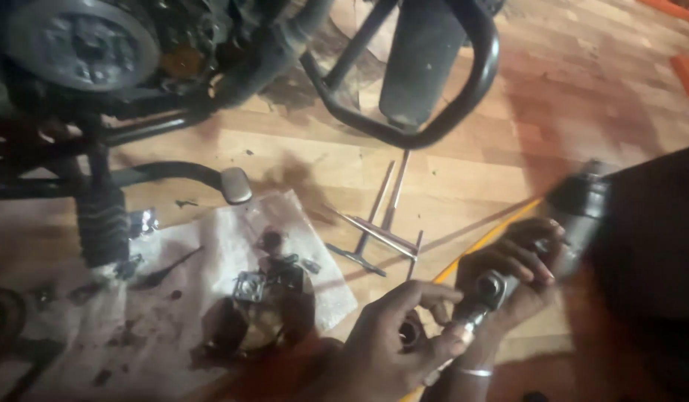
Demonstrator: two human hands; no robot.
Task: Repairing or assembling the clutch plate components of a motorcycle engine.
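Observation:
My right hand (517,262) is closed around the body of a grey power wrench (583,205), whose round socket end (490,286) points toward me. A thin metal bangle (475,371) sits on that wrist. My left hand (393,346) is just below and left of the tool's nose. Its fingers curl over a small dark round metal piece (410,335), and its fingertips reach the tool's front end. A yellow hose (482,244) runs under both hands across the wooden floor (583,89).
A motorcycle's engine (76,45), black crash guard (464,112), brake pedal (236,184) and footpeg (102,223) fill the top and left. Long T-handle wrenches (374,231) lie on the floor. A white plastic sheet (210,246) carries oily dismantled parts (266,305).

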